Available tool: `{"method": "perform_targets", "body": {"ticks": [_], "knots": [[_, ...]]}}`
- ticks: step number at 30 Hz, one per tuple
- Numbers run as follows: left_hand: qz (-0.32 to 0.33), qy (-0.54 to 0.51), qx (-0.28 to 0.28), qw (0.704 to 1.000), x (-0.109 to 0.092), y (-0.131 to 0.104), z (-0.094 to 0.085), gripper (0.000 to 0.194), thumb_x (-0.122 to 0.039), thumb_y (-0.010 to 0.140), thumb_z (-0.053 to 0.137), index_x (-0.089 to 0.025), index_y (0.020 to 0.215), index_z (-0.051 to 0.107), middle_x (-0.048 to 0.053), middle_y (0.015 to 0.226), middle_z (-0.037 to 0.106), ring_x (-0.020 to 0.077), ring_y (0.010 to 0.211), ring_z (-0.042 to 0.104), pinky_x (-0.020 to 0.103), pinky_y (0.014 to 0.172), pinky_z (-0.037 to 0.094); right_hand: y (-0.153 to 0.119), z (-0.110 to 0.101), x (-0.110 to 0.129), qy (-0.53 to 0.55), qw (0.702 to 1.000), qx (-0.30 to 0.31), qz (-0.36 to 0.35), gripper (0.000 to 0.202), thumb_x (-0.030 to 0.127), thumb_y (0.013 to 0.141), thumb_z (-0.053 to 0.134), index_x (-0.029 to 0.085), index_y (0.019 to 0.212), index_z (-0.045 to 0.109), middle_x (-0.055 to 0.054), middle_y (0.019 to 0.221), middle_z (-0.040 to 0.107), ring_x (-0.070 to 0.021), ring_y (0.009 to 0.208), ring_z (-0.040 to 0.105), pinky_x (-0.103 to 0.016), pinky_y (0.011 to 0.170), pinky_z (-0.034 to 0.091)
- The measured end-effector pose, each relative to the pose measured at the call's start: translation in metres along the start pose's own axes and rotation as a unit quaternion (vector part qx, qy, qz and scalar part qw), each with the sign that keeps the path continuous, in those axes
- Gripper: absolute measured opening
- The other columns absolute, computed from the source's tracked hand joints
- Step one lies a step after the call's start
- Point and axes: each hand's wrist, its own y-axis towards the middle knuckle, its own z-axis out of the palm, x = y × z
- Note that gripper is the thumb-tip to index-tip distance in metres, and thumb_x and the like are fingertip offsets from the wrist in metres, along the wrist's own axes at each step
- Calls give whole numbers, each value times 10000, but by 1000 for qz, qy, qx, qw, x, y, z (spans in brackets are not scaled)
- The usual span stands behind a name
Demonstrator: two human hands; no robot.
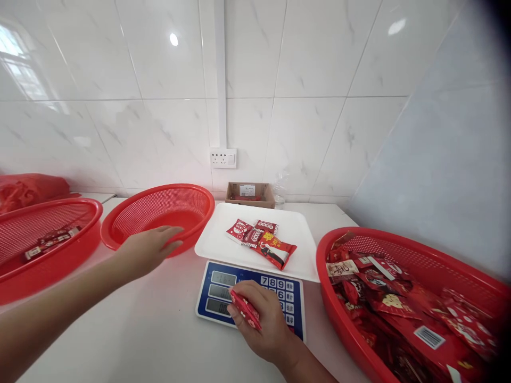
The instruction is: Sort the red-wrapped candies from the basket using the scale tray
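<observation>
My right hand [266, 318] is closed around a small red printed packet [245, 308], held above the keypad of the blue digital scale [202, 303]. On the scale's white tray [219, 242] several red snack packets [275, 247] lie in a loose pile, one with a yellow patch. My left hand [149, 250] is stretched out with its fingers apart, over the near rim of the middle red basket [120, 215]; nothing shows in it. My right hand and its packet hide part of the scale's displays and keys.
A red basket [325, 266] full of red packets stands at the right. Another red basket [85, 242], holding a few packets, is at the left, with a red plastic bag [32, 189] behind it. A cardboard box [270, 198] sits by the tiled wall, under a socket [223, 158].
</observation>
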Motion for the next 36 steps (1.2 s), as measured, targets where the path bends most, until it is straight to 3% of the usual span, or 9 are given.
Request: {"method": "perform_targets", "body": {"ticks": [3,6,12,16,19,25,28,31,36], "knots": [[112,-8,10,994,-44,7,7,417,-493,876,392,-326,1227,543,10,1308,567,259,1205,507,354,930,443,2,-6,-1,-42,998,-35,-14,159,169,837,566,203,992,573,-51,855,671,-161,757,643,-264,664,532],[222,-57,23,973,-79,24,20,411,-390,908,387,-268,1290,478,51,1345,528,233,1243,469,355,1014,388,6,-15,-5,-118,987,-103,-33,198,154,832,567,206,1023,571,-67,878,676,-181,782,650,-300,689,542],[190,-68,24,979,-112,75,46,404,-307,897,414,-175,1275,470,145,1249,581,287,1207,503,433,978,406,12,-26,-16,-213,965,-150,-17,135,188,854,554,195,987,575,-72,860,662,-193,789,638,-315,693,537],[175,-82,16,981,-118,82,48,387,-241,835,503,-198,1219,519,119,1173,599,250,1066,602,362,901,472,12,-24,-16,-225,967,-121,3,116,228,872,533,191,969,585,-63,843,664,-186,765,632,-303,670,524],[174,-93,-10,980,-111,74,35,473,-176,791,519,-232,1260,491,81,1215,551,208,1065,597,290,904,475,12,-22,-13,-223,968,-112,20,114,247,877,519,189,938,596,-53,805,662,-182,725,622,-305,648,510],[112,-55,-71,990,-55,70,-3,431,-206,851,369,-220,1263,492,118,1292,471,275,1002,607,400,840,499,14,-21,-11,-213,971,-104,27,119,259,874,521,184,902,609,-48,768,657,-185,709,611,-314,651,488],[81,-29,-80,993,-35,72,-8,429,-285,868,370,-189,1269,489,163,1349,425,337,1060,579,466,837,492,14,-20,-11,-208,973,-99,26,108,256,873,525,187,891,606,-47,763,654,-190,712,605,-324,665,476],[126,-21,-70,989,-44,67,0,450,-373,871,413,-193,1278,484,143,1439,365,353,1269,412,504,991,393,13,-19,-11,-208,973,-97,26,98,252,874,528,187,880,600,-45,756,651,-192,708,598,-328,662,467],[300,-39,30,953,-99,52,26,487,-271,834,517,-248,1317,461,43,1434,437,213,1339,357,354,1094,325,14,-19,-12,-213,972,-98,22,95,248,870,532,186,900,598,-43,773,655,-188,713,598,-322,667,468]]}}
